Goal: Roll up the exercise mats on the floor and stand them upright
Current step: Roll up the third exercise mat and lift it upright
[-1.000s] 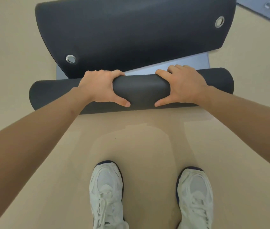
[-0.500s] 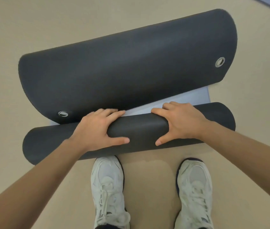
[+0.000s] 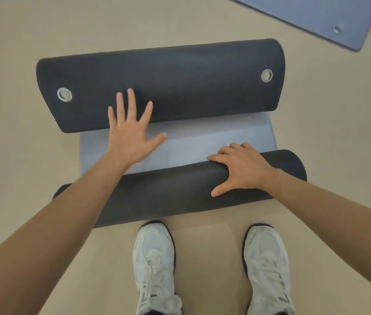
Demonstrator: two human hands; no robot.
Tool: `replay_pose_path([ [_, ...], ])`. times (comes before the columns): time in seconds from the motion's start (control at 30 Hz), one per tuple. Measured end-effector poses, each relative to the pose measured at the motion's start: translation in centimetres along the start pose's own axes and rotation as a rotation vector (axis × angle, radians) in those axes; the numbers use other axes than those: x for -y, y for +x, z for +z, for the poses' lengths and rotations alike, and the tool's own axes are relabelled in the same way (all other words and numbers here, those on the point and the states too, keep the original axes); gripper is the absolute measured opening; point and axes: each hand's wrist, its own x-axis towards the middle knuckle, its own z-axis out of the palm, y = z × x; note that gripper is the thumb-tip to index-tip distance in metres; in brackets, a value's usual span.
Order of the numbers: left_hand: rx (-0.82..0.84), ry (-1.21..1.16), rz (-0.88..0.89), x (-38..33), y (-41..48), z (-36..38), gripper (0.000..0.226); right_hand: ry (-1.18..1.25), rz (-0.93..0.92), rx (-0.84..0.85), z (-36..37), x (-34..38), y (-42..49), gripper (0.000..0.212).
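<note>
A dark grey exercise mat with a blue inner face lies across the floor in front of my feet. Its near part is a tight roll point(image 3: 168, 194). Its far end point(image 3: 180, 83) curls back over, showing two metal eyelets. A strip of the blue face point(image 3: 202, 142) shows between the two. My right hand point(image 3: 241, 169) rests on top of the roll near its right end, fingers curved over it. My left hand point(image 3: 130, 133) is off the roll, fingers spread, over the blue strip and the edge of the curled end.
A second blue mat point(image 3: 330, 17) with an eyelet lies flat at the top right corner. My two white sneakers point(image 3: 155, 264) stand just behind the roll. Beige floor surrounds everything.
My left hand has let go of the roll and reached forward with fingers spread. The curled far end has flopped lower and the blue strip between it and the roll is wider.
</note>
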Motion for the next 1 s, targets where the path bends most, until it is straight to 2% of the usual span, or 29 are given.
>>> replay_pose_path([
  [0.07,-0.159,-0.04,0.005,-1.5,-1.3,-1.9,0.096,0.003,0.015,-0.004,0.3,0.2,-0.4,0.116],
  [0.13,-0.254,-0.08,0.173,-4.1,-4.4,-2.1,0.091,0.005,0.023,-0.016,0.5,0.3,-0.5,0.118],
  [0.2,-0.181,-0.103,0.339,-6.5,-8.7,-0.2,0.084,0.011,0.027,-0.033,0.8,0.3,-0.7,0.118],
  [0.23,-0.104,-0.106,0.363,-7.0,-10.6,1.2,0.085,0.02,0.029,-0.039,0.9,0.3,-0.8,0.119],
  [0.33,0.073,-0.02,0.335,-6.9,-13.7,4.6,0.106,0.017,0.026,-0.04,1.0,0.5,-1.0,0.118],
  [0.43,0.075,0.044,0.336,-6.4,-13.1,5.6,0.121,-0.039,0.023,-0.081,0.8,0.5,-1.1,0.116],
  [0.5,0.062,0.03,0.35,-5.9,-11.5,5.5,0.119,-0.061,0.041,-0.249,0.8,0.5,-1.3,0.108],
  [0.6,0.098,-0.04,0.379,-4.5,-8.6,4.5,0.119,-0.058,-0.02,-0.682,1.9,1.0,-2.0,0.079],
  [0.67,0.103,-0.096,0.386,-3.6,-7.0,3.8,0.12,-0.07,-0.062,-0.792,3.1,1.8,-2.7,0.076],
  [0.7,0.084,-0.106,0.386,-3.2,-6.2,3.6,0.119,-0.105,-0.071,-0.77,3.7,2.2,-3.0,0.081],
  [0.83,0.037,-0.087,0.373,-2.2,-4.0,2.8,0.119,-0.227,0.024,-0.49,5.7,3.2,-3.6,0.11],
  [1.0,0.062,-0.046,0.312,-1.8,-2.3,2.2,0.122,-0.228,0.08,-0.409,4.7,2.7,-2.0,0.12],
])
